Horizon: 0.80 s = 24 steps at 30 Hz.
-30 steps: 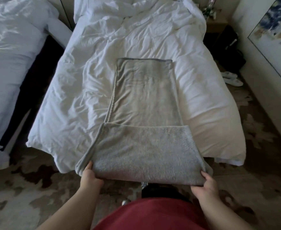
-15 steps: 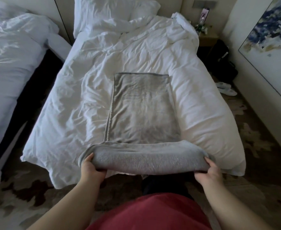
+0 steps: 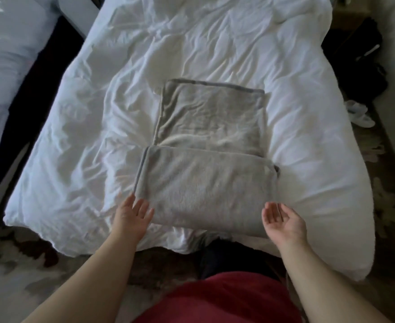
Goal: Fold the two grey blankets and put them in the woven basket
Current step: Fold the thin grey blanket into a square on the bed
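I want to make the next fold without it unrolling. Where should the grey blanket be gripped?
Probably the two near corners of the grey blanket, left hand and right hand coming from the foot of the bed: that doubled edge is thick and faces them.

Both bare forearms are reaching forward from the bottom of the frame. Left hand [image 3: 131,217] is lying palm-down, fingers [image 3: 138,205] spread and extended, gripping nothing. Right hand [image 3: 282,221] is turning palm-up and inward, fingers [image 3: 269,212] loosely curled, nothing in it. Hands are sitting well apart, roughly level.
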{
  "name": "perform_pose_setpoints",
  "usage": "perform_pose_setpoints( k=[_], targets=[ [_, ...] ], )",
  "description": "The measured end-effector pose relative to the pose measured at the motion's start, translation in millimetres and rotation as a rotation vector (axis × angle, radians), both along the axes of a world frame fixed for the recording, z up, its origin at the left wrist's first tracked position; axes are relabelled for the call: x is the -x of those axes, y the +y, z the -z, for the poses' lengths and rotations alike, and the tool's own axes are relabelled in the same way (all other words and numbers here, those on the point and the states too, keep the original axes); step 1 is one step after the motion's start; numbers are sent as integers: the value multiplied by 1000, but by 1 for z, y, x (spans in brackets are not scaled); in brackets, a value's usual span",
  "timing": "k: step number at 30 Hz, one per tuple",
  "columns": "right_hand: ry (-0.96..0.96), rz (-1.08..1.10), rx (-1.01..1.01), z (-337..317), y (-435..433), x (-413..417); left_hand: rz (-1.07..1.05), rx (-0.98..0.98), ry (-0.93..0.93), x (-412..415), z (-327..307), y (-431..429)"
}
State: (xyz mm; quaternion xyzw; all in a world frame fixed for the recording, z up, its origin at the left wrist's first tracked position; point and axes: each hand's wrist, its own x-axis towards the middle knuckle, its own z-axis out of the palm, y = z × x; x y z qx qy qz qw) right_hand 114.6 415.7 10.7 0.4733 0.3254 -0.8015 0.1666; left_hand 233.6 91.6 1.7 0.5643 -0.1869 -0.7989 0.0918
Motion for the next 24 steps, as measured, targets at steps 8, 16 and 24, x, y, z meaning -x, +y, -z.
perform_pose_setpoints(
  k=[8, 16, 24],
  targets=[
    [-443, -149, -150, 89, 11, -48, 89, -94, -363, -29, 70, 26],
    [-312, -46, -35, 114, 16, -34, -46, -165, -175, -2, 92, 28],
    [2, -178, -21, 41, -16, 51, -36, -98, -184, 63, 16, 12]
  ],
)
